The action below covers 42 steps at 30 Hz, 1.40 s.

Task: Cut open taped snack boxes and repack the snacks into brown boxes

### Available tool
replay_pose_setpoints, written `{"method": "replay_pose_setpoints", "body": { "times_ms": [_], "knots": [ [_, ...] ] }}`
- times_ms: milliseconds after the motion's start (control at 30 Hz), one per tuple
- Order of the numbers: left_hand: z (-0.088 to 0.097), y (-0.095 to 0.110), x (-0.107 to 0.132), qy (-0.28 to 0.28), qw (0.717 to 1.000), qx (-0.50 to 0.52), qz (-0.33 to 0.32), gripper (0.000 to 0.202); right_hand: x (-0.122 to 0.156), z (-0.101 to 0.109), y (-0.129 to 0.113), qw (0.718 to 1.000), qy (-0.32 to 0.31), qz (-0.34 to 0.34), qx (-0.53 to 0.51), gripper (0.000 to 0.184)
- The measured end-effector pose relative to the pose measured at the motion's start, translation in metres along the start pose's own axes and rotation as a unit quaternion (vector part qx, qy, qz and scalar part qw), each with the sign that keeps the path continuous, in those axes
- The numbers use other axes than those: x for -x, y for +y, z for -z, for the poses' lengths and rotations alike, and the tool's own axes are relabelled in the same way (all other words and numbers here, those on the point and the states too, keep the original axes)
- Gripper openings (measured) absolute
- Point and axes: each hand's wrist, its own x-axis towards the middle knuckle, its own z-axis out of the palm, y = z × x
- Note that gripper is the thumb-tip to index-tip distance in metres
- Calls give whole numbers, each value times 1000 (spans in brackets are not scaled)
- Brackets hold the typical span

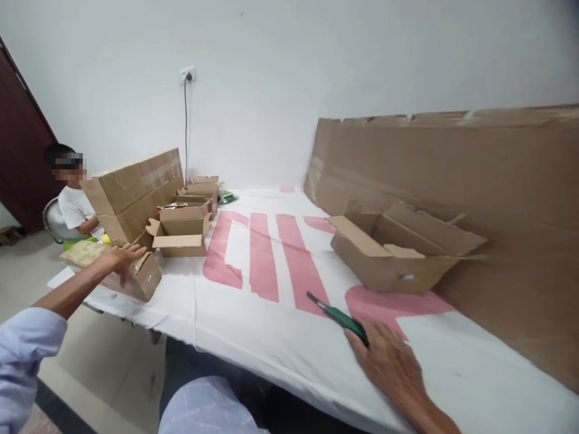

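My left hand (pixel 123 260) lies on the top of a closed cardboard box (pixel 141 282) at the table's left front edge, fingers stretched over its taped end and thumb lower on the near side. Wrapped in my right hand (pixel 386 358) is a green utility knife (pixel 344 319), its tip pointing left and away from me, low over the white cloth. Beyond that hand, an open cardboard box (pixel 384 268) stands on the right with its flaps spread. Another open box (pixel 181 241) is just past the closed one.
Stacked sealed cartons (pixel 129 196) stand at the back left, beside more open boxes and a green packet (pixel 227 196). A large cardboard sheet (pixel 506 175) leans along the right. A person (pixel 75 202) sits beyond the left end. White cloth with pink print (pixel 289 355) covers the table.
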Motion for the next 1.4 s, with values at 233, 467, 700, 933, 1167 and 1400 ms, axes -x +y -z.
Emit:
{"method": "replay_pose_setpoints", "body": {
  "times_ms": [233, 467, 700, 933, 1167, 1400],
  "knots": [
    [13, 29, 16, -10, 999, -1, -36, 126, -2, -1, -4, 1000, 16, 0, 2, 30],
    [26, 162, 17, 115, 977, 34, -178, 103, -2, -1, -3, 1000, 13, -1, 17, 30],
    [31, 254, 3, 195, 939, 167, -229, 84, -2, 0, 2, 999, 19, 25, 6, 29],
    [5, 154, 4, 326, 874, 352, -74, 42, -2, 2, 1, 999, 20, 4, -29, 31],
    [-44, 149, 31, 235, 765, 598, -44, 54, -15, 11, -24, 990, 14, -75, -119, 39],
    [-48, 167, 34, 206, 653, 721, -103, 47, -37, 27, -109, 919, -60, -179, -346, 51]
  ]
}}
